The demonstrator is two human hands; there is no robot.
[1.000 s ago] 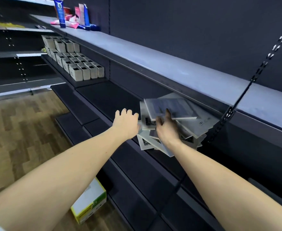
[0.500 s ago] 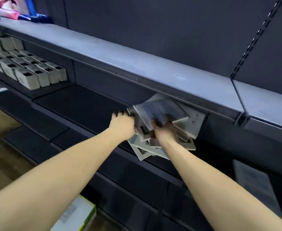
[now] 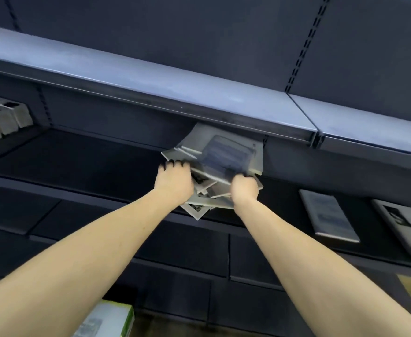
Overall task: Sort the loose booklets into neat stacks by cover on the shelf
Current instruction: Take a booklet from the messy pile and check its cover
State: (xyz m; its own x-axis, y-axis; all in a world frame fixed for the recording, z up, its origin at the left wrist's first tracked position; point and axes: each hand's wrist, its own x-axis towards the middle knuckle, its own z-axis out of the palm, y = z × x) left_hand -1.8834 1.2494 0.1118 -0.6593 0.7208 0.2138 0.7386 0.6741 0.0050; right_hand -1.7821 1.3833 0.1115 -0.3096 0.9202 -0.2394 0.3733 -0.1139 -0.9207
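We curl the fingers of our left hand [image 3: 174, 182] and right hand [image 3: 244, 189] around the jumbled booklet pile [image 3: 214, 173], with only two booklets [image 3: 328, 218] laid out at right, so most sorting remains.

I am looking down at both hands gripping a messy pile of booklets [image 3: 220, 164] on the dark shelf [image 3: 78, 156], the left hand [image 3: 174, 182] curling over the pile's left edge and the right hand [image 3: 244, 189] clutching its right side. Two more booklets, a grey-covered one [image 3: 328, 215] and a white-covered one [image 3: 404, 227], are lying flat and apart further right, while small grey boxes [image 3: 2, 120] are sitting at the far left.
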